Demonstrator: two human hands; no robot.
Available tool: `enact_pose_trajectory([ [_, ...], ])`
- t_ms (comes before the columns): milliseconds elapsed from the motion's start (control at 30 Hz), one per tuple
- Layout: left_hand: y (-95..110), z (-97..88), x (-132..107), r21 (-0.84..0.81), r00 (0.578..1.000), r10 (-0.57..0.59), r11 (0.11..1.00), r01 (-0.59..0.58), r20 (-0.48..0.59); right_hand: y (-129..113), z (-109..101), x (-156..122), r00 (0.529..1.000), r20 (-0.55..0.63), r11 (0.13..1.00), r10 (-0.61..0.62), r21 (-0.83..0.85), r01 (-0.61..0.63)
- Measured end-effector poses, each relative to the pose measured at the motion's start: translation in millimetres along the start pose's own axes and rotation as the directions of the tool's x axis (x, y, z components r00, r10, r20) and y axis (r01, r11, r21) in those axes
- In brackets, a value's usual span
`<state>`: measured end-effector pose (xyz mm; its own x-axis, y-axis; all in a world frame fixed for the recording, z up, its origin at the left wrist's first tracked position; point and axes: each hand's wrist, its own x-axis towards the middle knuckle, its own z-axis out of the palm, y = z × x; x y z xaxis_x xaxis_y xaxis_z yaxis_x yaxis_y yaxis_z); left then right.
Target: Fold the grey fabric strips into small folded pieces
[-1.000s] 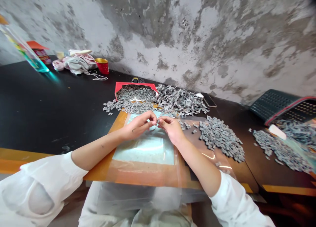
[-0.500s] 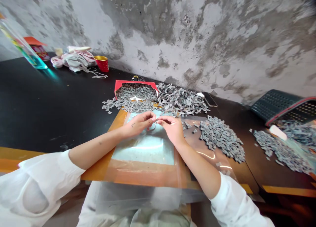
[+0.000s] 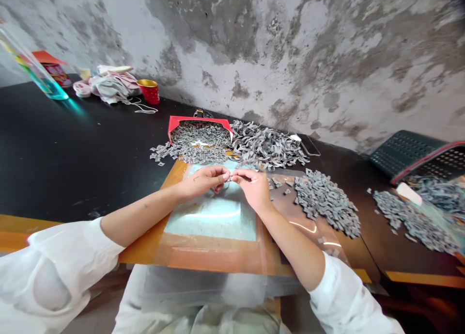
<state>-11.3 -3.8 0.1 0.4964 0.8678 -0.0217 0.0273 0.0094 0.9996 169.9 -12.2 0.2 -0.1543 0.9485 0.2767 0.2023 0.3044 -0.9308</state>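
Observation:
My left hand [image 3: 204, 181] and my right hand [image 3: 253, 187] meet fingertip to fingertip above a clear plastic sheet [image 3: 218, 217] on an orange board [image 3: 174, 249]. Both pinch one small grey piece [image 3: 229, 179] between thumbs and forefingers; most of it is hidden by the fingers. Just beyond the hands lie a red-edged tray [image 3: 198, 123] heaped with small grey pieces and a pile of longer grey strips [image 3: 267, 147]. A heap of folded grey pieces [image 3: 325, 203] lies right of my right hand.
The black tabletop [image 3: 72, 150] stretches left. At its far left stand a tilted clear bottle [image 3: 32, 67], a red box [image 3: 51, 68], crumpled cloth [image 3: 109, 87] and a red-and-gold cup [image 3: 149, 90]. At right lie more grey pieces [image 3: 410, 220] and dark perforated baskets [image 3: 417, 154]. A stained wall backs the table.
Both hands stay pinched together over the sheet and have shifted only slightly; the fingers worked the small grey piece. The view drifted a little.

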Motion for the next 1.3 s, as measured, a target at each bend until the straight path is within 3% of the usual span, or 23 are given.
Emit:
enact_pose_trajectory([
  [333,2,3.1,-1,0.023,0.999,0.002,1.0,-0.002,-0.033,-3,-1,-1,0.999,-0.015,0.999,-0.033,-0.041,0.033],
  [633,-11,5.4,3,0.101,0.99,0.105,0.99,-0.095,-0.098,-2,0,1,0.998,-0.028,0.996,0.055,-0.063,-0.056],
  [967,-19,2.7,4,0.176,0.992,0.081,0.982,-0.063,-0.093,11,1,3,0.999,0.008,0.995,0.054,-0.087,-0.053],
  [1100,-20,6.6,3,0.138,0.989,0.076,0.989,-0.059,-0.123,11,1,2,0.998,0.037,0.996,0.041,-0.085,-0.038],
  [1300,-16,7.0,4,0.093,0.989,0.061,0.994,-0.049,-0.132,6,2,0,0.999,-0.031,0.994,0.016,-0.104,-0.019],
])
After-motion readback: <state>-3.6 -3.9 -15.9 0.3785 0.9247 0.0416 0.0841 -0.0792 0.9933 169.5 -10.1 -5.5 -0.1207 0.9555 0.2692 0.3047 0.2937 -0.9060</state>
